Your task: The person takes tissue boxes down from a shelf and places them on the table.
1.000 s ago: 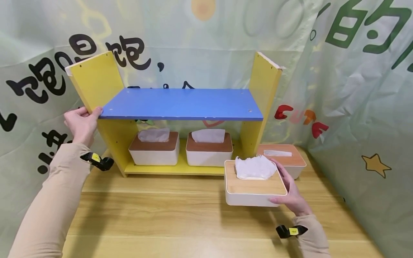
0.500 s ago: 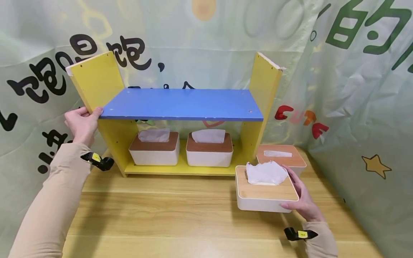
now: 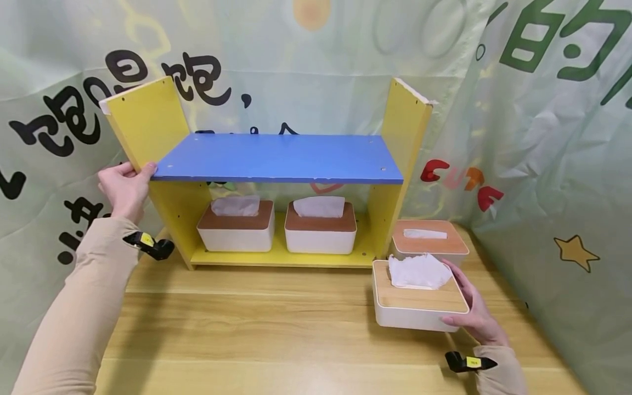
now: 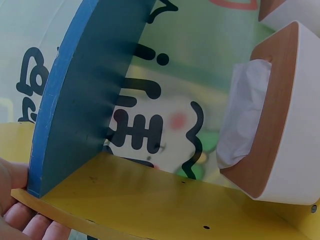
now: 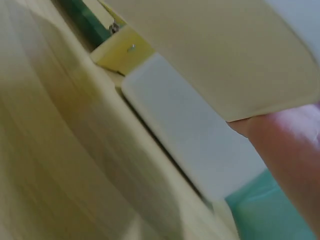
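Observation:
My left hand (image 3: pixel 125 192) grips the left side panel of a yellow and blue shelf unit (image 3: pixel 281 159), its thumb at the front corner of the blue board. My right hand (image 3: pixel 479 318) holds a white tissue box (image 3: pixel 419 299) with a light wooden lid by its right side; a torn tissue sticks up from the slot. In the right wrist view the underside of this box (image 5: pixel 220 55) shows, raised over the table. Two tissue boxes with darker lids, a left one (image 3: pixel 236 240) and a right one (image 3: pixel 321 241), stand on the bottom yellow board.
Another tissue box (image 3: pixel 456 241) with a wooden lid stands on the table to the right of the shelf unit, partly hidden behind the held box. A wooden table (image 3: pixel 247 323) lies under everything. A printed cloth (image 3: pixel 543 192) hangs behind and along both sides.
My right hand has carried the tissue box to the right and toward me, away from the shelf unit's right front. The left hand stays on the side panel.

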Motion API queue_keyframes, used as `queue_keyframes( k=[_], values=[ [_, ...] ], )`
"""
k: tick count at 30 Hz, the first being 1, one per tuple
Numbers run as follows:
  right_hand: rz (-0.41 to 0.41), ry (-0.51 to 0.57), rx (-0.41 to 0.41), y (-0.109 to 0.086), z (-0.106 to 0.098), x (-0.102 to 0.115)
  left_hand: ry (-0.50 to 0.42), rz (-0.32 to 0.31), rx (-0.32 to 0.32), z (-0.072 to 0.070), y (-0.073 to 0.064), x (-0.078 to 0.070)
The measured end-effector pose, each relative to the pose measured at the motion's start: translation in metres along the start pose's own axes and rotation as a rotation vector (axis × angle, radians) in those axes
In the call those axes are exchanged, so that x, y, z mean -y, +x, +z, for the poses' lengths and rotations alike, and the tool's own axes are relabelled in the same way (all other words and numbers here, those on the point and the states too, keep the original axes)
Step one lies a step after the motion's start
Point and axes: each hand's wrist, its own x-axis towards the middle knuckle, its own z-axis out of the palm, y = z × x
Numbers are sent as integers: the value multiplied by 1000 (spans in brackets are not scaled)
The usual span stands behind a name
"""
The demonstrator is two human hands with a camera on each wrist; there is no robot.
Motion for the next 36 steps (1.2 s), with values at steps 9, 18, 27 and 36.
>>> queue_keyframes(
  k=[9,18,27,36],
  values=[
    [23,-4,16,-8,-15,-8,9,17,-11,0,-2,-1],
    [50,-4,3,-16,-19,-13,-16,19,-12,0,-1,0],
    [44,-17,13,-20,-27,-20,10,31,-14,0,-2,1],
    [91,-23,96,-24,-44,-22,24,21,-11,0,-2,-1]
  ],
)
